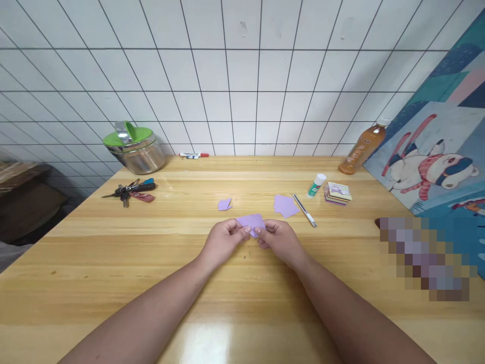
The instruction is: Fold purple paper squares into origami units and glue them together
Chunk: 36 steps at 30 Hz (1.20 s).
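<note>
Between my two hands is a piece of purple paper (251, 221), held just above the wooden table. My left hand (226, 237) pinches its left side, thumb on the near face. On the other side, my right hand (279, 239) grips the right edge the same way, and the two thumbs almost meet at the bottom. The fingertips behind the paper are partly hidden. Beyond the left hand lies a small folded purple paper piece (225, 204). Several flat purple sheets (286, 206) rest beyond the right hand, with a utility knife (304, 210) beside them.
A glue stick (317, 185) and a stack of coloured paper (337, 193) stand at right, near a tea bottle (362, 148). Keys (132, 191), a green-lidded steel pot (136, 149) and markers (193, 155) sit at left and back. A pixelated object (426, 260) lies at right. A tiled wall (242, 71) closes the back.
</note>
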{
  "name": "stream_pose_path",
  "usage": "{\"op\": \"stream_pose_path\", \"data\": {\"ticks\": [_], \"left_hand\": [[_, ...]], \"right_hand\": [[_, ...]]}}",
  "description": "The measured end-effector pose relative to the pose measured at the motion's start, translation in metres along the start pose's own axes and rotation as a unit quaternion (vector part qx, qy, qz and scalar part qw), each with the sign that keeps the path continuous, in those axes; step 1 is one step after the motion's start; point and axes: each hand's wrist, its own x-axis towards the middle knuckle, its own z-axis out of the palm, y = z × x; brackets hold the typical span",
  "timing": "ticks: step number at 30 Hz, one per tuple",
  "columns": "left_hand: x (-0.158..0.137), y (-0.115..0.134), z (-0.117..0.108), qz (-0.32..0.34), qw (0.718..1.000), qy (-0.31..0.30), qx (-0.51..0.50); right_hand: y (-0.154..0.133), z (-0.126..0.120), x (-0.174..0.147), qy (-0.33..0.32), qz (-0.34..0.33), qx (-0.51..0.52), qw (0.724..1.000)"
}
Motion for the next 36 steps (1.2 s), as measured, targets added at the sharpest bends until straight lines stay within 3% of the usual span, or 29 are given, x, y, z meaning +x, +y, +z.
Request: {"op": "stream_pose_path", "data": {"ticks": [12,19,23,30,36], "left_hand": [[0.002,0.0,0.001,-0.002,1.0,0.005,0.003],[0.002,0.001,0.002,0.003,1.0,0.016,0.012],[0.001,0.002,0.002,-0.01,1.0,0.009,-0.01],[0.0,0.002,0.004,-0.007,1.0,0.008,-0.024],[-0.003,0.007,0.006,-0.037,0.995,0.015,-0.094]], "right_hand": [[-0.001,0.001,0.0,0.003,-0.008,-0.029,1.0],[0.008,0.002,0.006,0.01,-0.06,-0.078,0.995],[0.009,0.004,0.007,0.003,-0.084,-0.041,0.996],[0.003,0.008,0.003,-0.011,-0.07,0.003,0.997],[0.0,0.008,0.004,-0.024,-0.063,0.034,0.997]]}}
